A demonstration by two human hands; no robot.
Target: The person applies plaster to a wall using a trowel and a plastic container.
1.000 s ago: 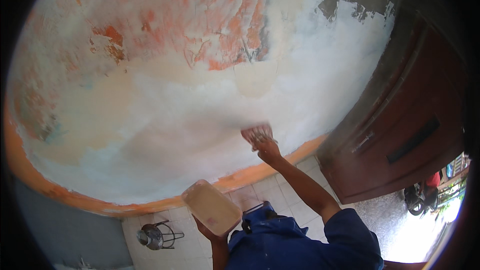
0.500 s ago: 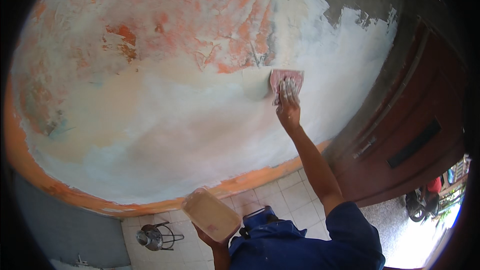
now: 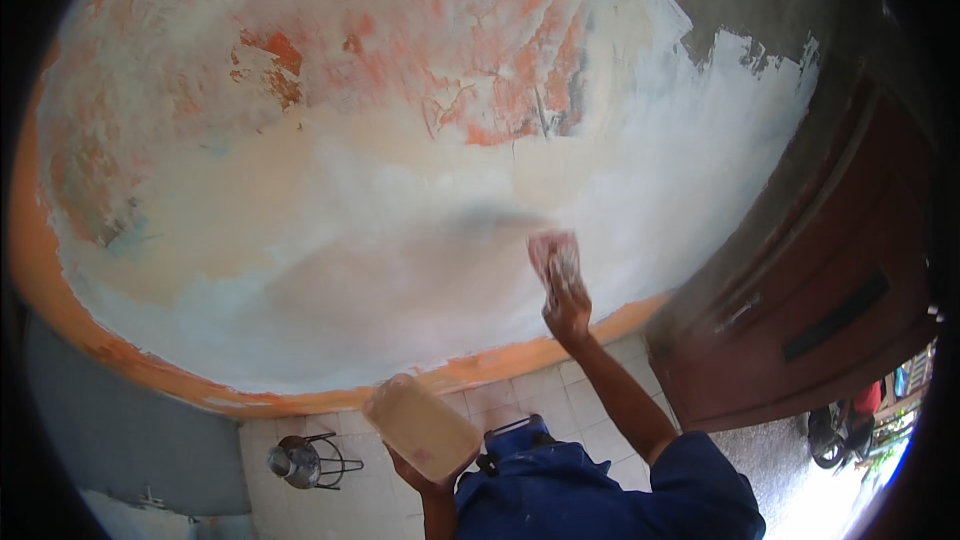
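My right hand (image 3: 568, 306), its fingers coated with pale filler, grips a reddish flat putty spreader (image 3: 545, 246). Motion blurs both, and I cannot tell whether the blade touches the wall (image 3: 400, 170). That wall carries whitish and cream filler low down, with rough orange and pinkish patches above. Down by my body, my left hand (image 3: 430, 483) is closed on the side of a beige rectangular tub (image 3: 424, 428); the fingers behind it are mostly hidden.
A round metal stool-like thing with thin dark legs (image 3: 312, 462) stands on the pale tiled floor (image 3: 375, 485) at lower left. A dark red door (image 3: 800, 290) borders the wall on the right. Beyond it, a motorcycle (image 3: 835, 432) shows in bright light.
My right hand has moved down the wall and slightly left with the spreader. The view has shifted a little. My left hand keeps the tub in the same place.
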